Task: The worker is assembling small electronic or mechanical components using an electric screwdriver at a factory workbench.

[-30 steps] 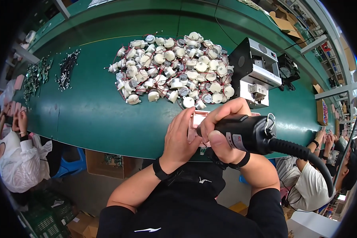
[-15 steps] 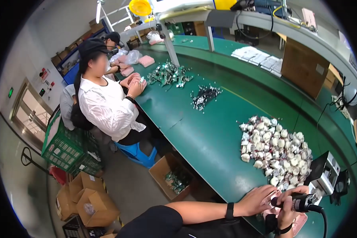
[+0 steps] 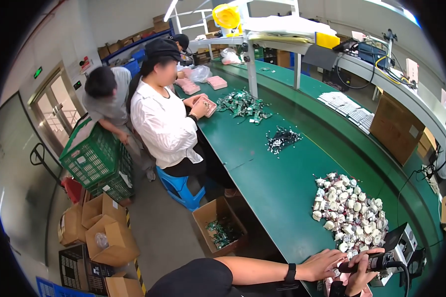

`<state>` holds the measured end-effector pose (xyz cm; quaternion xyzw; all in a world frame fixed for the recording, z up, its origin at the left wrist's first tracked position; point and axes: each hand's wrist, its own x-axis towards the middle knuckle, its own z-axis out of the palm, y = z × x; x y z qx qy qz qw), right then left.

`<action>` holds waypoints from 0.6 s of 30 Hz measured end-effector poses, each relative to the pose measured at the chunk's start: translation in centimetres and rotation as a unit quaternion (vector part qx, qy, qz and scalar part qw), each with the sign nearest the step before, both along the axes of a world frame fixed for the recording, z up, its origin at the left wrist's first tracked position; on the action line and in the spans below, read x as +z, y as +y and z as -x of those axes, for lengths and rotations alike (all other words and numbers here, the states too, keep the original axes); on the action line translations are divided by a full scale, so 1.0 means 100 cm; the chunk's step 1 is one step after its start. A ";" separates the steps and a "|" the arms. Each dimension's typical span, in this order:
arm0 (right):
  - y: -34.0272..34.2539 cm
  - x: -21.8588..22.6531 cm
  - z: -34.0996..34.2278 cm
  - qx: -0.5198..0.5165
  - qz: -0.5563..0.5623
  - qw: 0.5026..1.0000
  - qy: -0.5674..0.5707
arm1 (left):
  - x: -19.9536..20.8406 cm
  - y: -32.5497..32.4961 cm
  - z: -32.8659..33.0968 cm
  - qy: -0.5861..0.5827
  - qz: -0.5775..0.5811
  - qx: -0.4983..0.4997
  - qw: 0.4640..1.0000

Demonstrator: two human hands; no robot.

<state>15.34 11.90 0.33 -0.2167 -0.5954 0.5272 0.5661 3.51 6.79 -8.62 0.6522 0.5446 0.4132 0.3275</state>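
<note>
At the lower right, my right hand (image 3: 358,280) grips a black electric screwdriver (image 3: 373,263), lying nearly level with its tip toward the left. A cable curves down from its rear end. My left hand (image 3: 317,266) rests on a pink plastic housing (image 3: 367,292) near the table edge, its fingers closed around the part by the tip. Much of the housing is hidden under my hands. Just beyond them lies a heap of small white motors (image 3: 351,210) with thin wires. A grey metal device (image 3: 406,242) stands right of my right hand.
On the long green table (image 3: 262,198) lie small black-and-white parts (image 3: 283,139) and green circuit boards (image 3: 244,105). A co-worker in white (image 3: 166,123) holds a pink housing (image 3: 209,105). A cardboard box (image 3: 201,218) stands below the table; green crates (image 3: 91,159) stand at left.
The view has swung left, so things appear shifted rightward and down. A bending person in grey now shows beside the crates. My hands stay on the screwdriver and housing.
</note>
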 end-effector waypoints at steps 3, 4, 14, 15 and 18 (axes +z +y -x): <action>-0.001 0.010 0.006 -0.010 -0.011 1.000 0.021 | -0.004 0.001 0.003 0.004 -0.014 0.011 1.000; -0.004 0.019 0.006 -0.023 -0.023 0.999 0.037 | -0.003 0.001 0.002 0.002 -0.021 0.006 1.000; -0.062 0.075 -0.058 -0.014 0.006 0.997 0.078 | 0.008 0.003 0.009 0.040 -0.057 -0.048 0.996; -0.067 0.070 -0.065 -0.007 0.031 0.997 0.066 | 0.013 -0.002 0.008 0.041 -0.032 -0.048 0.998; -0.072 0.058 -0.079 -0.044 0.088 0.994 0.036 | 0.010 0.005 0.000 0.044 -0.015 -0.053 0.998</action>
